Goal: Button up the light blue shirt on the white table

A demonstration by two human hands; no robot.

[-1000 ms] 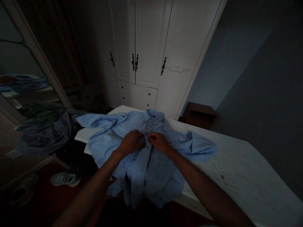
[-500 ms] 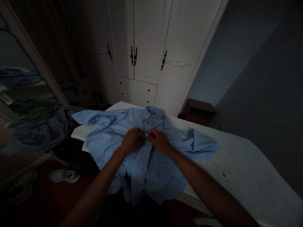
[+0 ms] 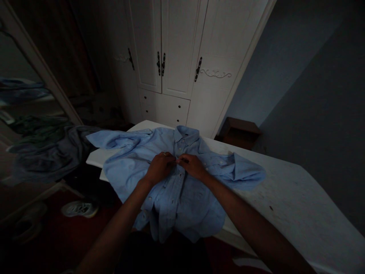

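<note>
A light blue button-up shirt (image 3: pixel 196 201) lies face up across a white tabletop (image 3: pixel 288 194), its collar toward the wardrobe and its hem hanging over the near edge. Both sleeves spread out sideways. At the front placket, below the collar, my left hand (image 3: pixel 162 166) pinches the cloth with bent fingers; a ring shows on one finger. My right hand (image 3: pixel 191 166) meets it there, also pinching the placket. The fingertips nearly touch, and whatever button lies between them is hidden. Lower down, the placket's buttonholes show and the front edges hang apart.
Beyond the table stands a white wardrobe (image 3: pixel 176 49) with dark handles. A small brown cabinet (image 3: pixel 242 131) is by the wall. At left lie a grey cloth heap (image 3: pixel 54 160) and, on the red floor, a sneaker (image 3: pixel 80 209). A mirror (image 3: pixel 19 76) leans at far left.
My hands stay at the same part of the placket, with the fingertips drawn slightly closer together. The view has shifted a little; the shirt lies as before.
</note>
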